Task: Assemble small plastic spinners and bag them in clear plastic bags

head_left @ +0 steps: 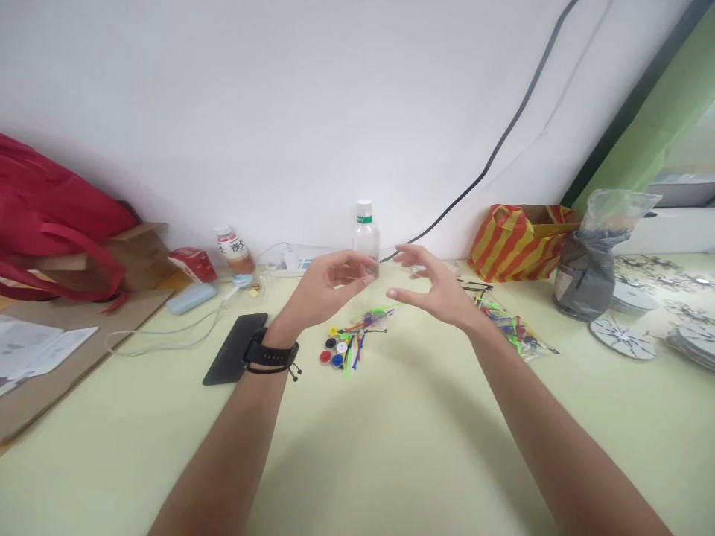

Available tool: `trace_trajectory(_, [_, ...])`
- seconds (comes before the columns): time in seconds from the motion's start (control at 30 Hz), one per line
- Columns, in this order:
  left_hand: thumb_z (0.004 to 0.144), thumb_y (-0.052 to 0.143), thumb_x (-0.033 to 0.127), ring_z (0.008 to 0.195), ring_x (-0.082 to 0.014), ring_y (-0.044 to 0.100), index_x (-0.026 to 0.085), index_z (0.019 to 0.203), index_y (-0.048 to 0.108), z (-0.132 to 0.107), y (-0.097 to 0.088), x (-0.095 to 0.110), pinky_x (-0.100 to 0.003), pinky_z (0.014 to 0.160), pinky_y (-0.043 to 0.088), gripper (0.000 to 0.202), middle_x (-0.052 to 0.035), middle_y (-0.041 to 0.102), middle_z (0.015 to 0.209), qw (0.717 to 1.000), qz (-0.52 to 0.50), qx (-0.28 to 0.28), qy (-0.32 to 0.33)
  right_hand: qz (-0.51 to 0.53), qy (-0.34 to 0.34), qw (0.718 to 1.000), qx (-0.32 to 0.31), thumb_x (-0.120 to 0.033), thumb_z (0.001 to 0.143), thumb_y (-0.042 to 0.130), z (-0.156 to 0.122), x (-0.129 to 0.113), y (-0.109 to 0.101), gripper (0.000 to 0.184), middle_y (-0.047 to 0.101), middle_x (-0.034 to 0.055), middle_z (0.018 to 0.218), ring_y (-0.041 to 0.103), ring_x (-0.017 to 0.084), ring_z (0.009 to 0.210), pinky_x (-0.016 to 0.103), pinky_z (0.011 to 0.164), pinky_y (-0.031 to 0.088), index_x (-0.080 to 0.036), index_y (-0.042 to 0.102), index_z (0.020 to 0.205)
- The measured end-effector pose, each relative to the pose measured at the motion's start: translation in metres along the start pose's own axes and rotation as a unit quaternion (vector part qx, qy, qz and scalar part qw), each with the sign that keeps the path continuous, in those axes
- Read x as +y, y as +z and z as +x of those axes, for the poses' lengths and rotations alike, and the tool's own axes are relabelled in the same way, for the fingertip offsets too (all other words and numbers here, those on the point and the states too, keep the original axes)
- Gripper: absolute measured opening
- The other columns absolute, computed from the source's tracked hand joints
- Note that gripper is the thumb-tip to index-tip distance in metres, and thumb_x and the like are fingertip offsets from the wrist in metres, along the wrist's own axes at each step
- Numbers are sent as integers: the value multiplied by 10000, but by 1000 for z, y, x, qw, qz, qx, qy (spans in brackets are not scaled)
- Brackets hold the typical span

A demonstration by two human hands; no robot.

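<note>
My left hand [338,286] is raised over the table with a black watch [271,353] on its wrist. Its thumb and fingertips are drawn together in a pinch; I cannot make out anything between them. Facing it, my right hand [433,286] hovers with fingers and thumb apart and holds nothing. Below and between the hands lie several round coloured discs [337,360] and thin coloured strips [349,356]. A small clear bag [377,318] with coloured pieces is just behind them. Beyond the fingertips stands a clear bottle [366,237] with a white cap, partly covered by my left hand.
A black phone or tablet [232,350] lies left. Behind it are a drink bottle [234,251], a red box [193,264] and a light-blue case [191,298]. At right are a bag of coloured parts [517,331], a striped bag [511,242], a grey bag [586,272] and slotted discs [623,339].
</note>
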State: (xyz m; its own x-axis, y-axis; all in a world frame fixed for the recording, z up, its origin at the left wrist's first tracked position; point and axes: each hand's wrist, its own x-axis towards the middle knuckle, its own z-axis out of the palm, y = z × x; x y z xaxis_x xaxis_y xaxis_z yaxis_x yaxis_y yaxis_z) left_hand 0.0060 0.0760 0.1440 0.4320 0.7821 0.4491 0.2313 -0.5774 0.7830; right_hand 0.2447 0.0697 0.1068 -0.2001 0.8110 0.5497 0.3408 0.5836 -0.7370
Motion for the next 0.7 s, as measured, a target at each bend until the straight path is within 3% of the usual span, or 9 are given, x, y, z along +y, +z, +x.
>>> trace_trajectory(0.1, [883, 774, 330, 911, -207, 757, 221, 1274, 683, 1, 1, -3, -377, 916, 618, 416, -53, 715, 1051, 996, -87, 31, -18, 140, 81, 983, -87, -538, 792, 832, 0, 11, 8, 507, 769, 70, 1025, 700, 255, 979, 398, 857, 554, -237, 719, 1184])
trace_trajectory(0.17, [873, 791, 329, 934, -213, 758, 247, 1365, 630, 2, 1, -5, -388, 919, 621, 524, -53, 710, 1082, 990, -128, 62, -14, 176, 104, 976, -77, -565, 810, 807, 0, 13, 11, 389, 764, 64, 889, 699, 230, 864, 375, 798, 554, -204, 766, 949])
trace_trajectory(0.23, [850, 821, 333, 989, -222, 747, 255, 1374, 636, 2, 2, -9, -376, 925, 613, 561, -66, 723, 1131, 989, -133, 59, -22, 188, 98, 976, -41, -556, 803, 819, 1, 10, 11, 362, 750, 52, 839, 676, 205, 807, 349, 756, 541, -201, 758, 838])
trace_trajectory(0.3, [830, 843, 355, 988, -226, 741, 208, 1226, 738, 2, 4, -15, -348, 902, 605, 436, -86, 754, 1105, 993, -110, 20, -46, 203, 85, 975, -19, -531, 805, 829, 3, 6, 9, 336, 733, 37, 814, 656, 188, 776, 335, 735, 531, -204, 749, 817])
trace_trajectory(0.4, [833, 832, 412, 847, -217, 738, 149, 946, 809, 3, 7, -22, -319, 780, 602, 287, -96, 784, 890, 994, -89, -11, -64, 207, 71, 976, 13, -497, 794, 851, 4, 1, 5, 309, 731, 38, 841, 651, 186, 791, 333, 742, 528, -205, 756, 827])
trace_trajectory(0.47, [836, 826, 431, 793, -215, 737, 151, 966, 811, 3, 8, -25, -318, 728, 596, 309, -87, 782, 817, 993, -97, -13, -67, 201, 67, 977, 34, -482, 778, 868, 5, 0, 3, 305, 736, 42, 846, 652, 189, 789, 334, 730, 529, -208, 776, 875])
trace_trajectory(0.57, [840, 825, 427, 838, -224, 748, 153, 1010, 809, 3, 7, -30, -331, 768, 599, 323, -99, 797, 876, 992, -111, -4, -63, 203, 76, 976, 31, -462, 764, 880, 5, 0, 2, 306, 728, 38, 789, 637, 182, 728, 329, 667, 518, -205, 795, 906])
trace_trajectory(0.7, [810, 857, 406, 821, -219, 749, 157, 1011, 810, 2, 3, -42, -337, 777, 591, 324, -96, 803, 871, 988, -138, 33, -59, 202, 83, 976, 19, -425, 785, 863, 4, 3, 4, 244, 726, 44, 781, 630, 177, 719, 334, 673, 512, -199, 794, 844])
